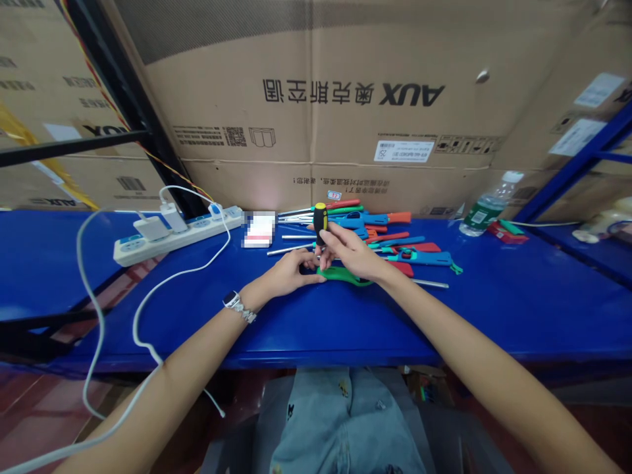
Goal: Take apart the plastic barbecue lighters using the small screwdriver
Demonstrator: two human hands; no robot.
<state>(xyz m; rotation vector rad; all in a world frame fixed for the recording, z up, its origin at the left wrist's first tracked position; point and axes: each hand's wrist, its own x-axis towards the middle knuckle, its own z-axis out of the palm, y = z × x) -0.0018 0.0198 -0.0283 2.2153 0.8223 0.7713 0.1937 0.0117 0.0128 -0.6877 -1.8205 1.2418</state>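
Observation:
My right hand (349,249) is closed around a yellow-and-black screwdriver (320,222), which stands upright with its handle on top. Beneath it lies a green plastic handle piece (342,275) on the blue table (306,322). The fingers of my left hand (291,273) press on the left end of that green piece, the thumb along its near side. The screwdriver's tip is hidden among the fingers. Just behind both hands is a pile of long-necked lighters in blue, red and green, among them a blue one (425,258).
A white power strip (180,236) with plugs and a white cable (141,309) is at the left. A white-and-pink box (259,230) stands near the pile. To the right are a water bottle (486,209) and a red box (507,233). Large cardboard (345,39) closes off the back.

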